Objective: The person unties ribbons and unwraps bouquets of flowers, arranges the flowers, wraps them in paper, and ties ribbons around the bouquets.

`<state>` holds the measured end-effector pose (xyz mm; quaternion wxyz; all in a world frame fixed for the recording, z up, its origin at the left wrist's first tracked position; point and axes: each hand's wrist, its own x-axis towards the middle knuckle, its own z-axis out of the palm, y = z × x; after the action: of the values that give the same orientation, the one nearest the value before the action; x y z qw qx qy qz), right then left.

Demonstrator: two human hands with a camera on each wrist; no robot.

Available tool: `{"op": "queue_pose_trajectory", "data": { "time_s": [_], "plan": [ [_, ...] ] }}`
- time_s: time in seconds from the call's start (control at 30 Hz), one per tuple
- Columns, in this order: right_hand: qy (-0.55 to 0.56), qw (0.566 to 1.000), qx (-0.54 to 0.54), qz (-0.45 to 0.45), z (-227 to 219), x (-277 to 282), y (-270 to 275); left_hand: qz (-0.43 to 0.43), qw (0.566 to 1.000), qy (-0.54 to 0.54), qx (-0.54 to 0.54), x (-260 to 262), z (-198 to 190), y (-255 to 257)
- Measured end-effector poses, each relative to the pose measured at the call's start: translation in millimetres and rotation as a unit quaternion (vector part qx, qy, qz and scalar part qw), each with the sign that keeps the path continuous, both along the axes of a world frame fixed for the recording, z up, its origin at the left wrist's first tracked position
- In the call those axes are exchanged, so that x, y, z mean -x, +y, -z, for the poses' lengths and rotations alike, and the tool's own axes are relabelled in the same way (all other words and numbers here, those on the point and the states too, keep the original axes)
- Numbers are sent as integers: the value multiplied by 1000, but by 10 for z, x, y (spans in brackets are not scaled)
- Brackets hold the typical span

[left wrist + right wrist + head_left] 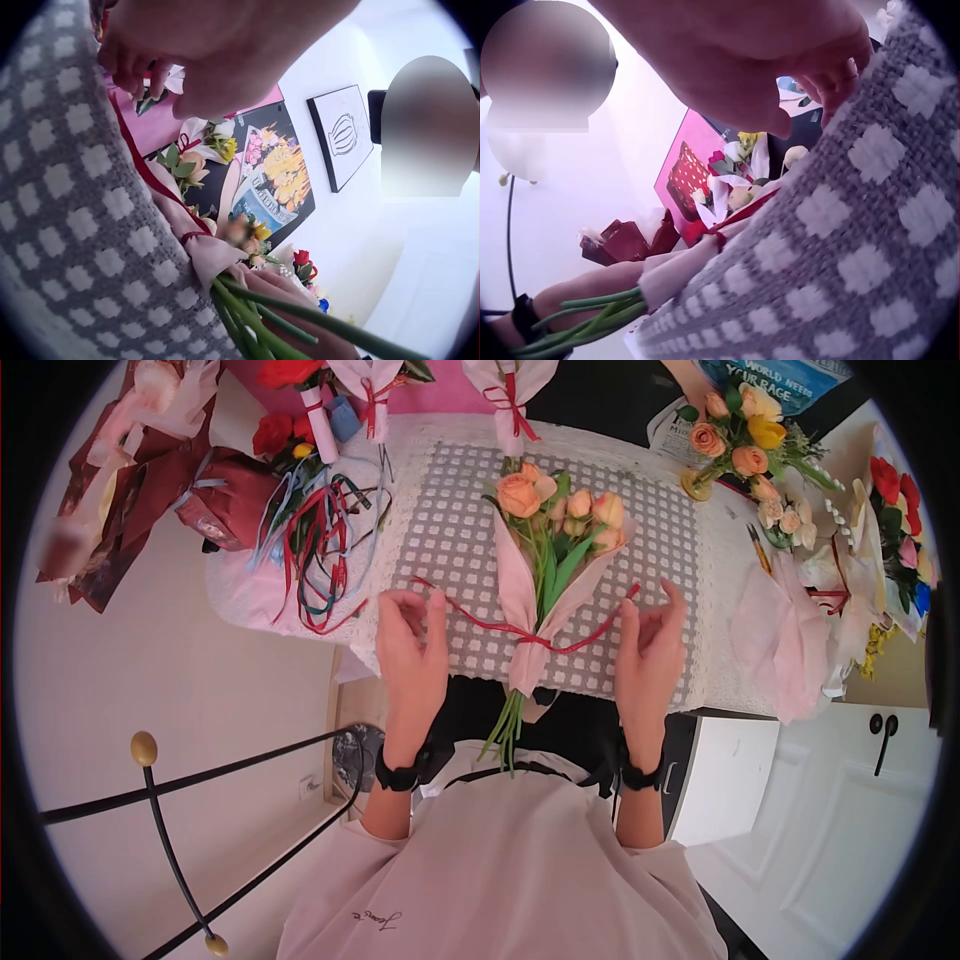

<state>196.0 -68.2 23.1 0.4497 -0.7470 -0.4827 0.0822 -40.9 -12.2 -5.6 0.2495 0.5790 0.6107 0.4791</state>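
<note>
A bouquet of peach roses (pixel 560 510) in pink paper (pixel 520 610) lies on a grey-and-white checked mat (pixel 450 540), its green stems (pixel 505 725) hanging over the near edge. A red ribbon (pixel 530 638) is tied round the wrap, and its two ends trail out left and right over the mat. My left hand (pixel 412 645) hovers by the left end and my right hand (pixel 650 650) by the right end. The palms face each other with fingers loosely curled, and I see no pinch on the ribbon. In the left wrist view the ribbon (pixel 154 180) runs up to just under the fingers (pixel 139 71).
A tangle of coloured ribbons (pixel 320 550) and dark red wrapping (pixel 235 505) lie at the left. More wrapped bouquets (pixel 510 390) stand at the back. A rose arrangement (pixel 745 440) and pink paper (pixel 785 640) sit at the right. A metal chair frame (pixel 165 800) stands lower left.
</note>
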Motion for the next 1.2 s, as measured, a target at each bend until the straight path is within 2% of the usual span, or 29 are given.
{"op": "queue_pose_trajectory", "data": {
  "time_s": [0.03, 0.1, 0.13, 0.17, 0.23, 0.3, 0.37, 0.47, 0.53, 0.6, 0.7, 0.77, 0.8, 0.87, 0.97, 1.03, 1.1, 1.17, 1.2],
  "plan": [
    [0, 999, 20, 30, 20, 30, -88, -4, 1000, 1, 5, 14, -55, -44],
    [22, 999, 33, 27, -18, 139, -169, 91, 990, 69, 77, -25, -155, -86],
    [24, 998, 60, -3, -26, 197, -214, 105, 990, 92, 26, -132, -130, -88],
    [26, 995, 87, -32, -30, 254, -230, 106, 990, 92, 25, -212, -135, -88],
    [24, 997, 64, -44, 49, 366, -220, 181, 970, 162, -29, -361, -191, -101],
    [20, 994, 54, -93, 76, 428, -188, 185, 972, 145, 1, -456, -232, -104],
    [27, 993, 70, -91, 53, 459, -166, 190, 975, 117, 20, -469, -206, -91],
    [67, 991, 28, -108, 125, 477, -146, 184, 980, 66, 34, -465, -199, -100],
    [121, 987, -10, -107, 113, 485, -132, 171, 982, 79, 27, -485, -169, -99],
    [106, 988, -21, -112, 70, 506, -145, 163, 982, 91, 18, -506, -171, -96],
    [81, 988, -62, -115, 108, 502, -146, 152, 976, 140, 63, -534, -183, -87],
    [73, 987, -90, -115, 129, 500, -147, 171, 980, 98, 24, -530, -110, -71],
    [66, 987, -91, -113, 131, 495, -153, 172, 980, 98, 24, -526, -102, -70],
    [60, 988, -92, -111, 144, 475, -159, 185, 981, 31, 43, -518, -90, -73],
    [107, 981, -92, -132, 192, 453, -145, 181, 983, -3, 41, -499, -61, -92],
    [187, 968, -85, -145, 219, 452, -131, 162, 986, 11, 45, -520, -97, -120],
    [203, 964, -85, -150, 242, 443, -122, 143, 988, 24, 50, -522, -106, -137],
    [219, 960, -86, -154, 242, 431, -116, 148, 981, 128, 9, -507, -90, -143],
    [229, 957, -83, -156, 235, 426, -115, 148, 980, 129, 9, -514, -102, -145]
  ]
}}
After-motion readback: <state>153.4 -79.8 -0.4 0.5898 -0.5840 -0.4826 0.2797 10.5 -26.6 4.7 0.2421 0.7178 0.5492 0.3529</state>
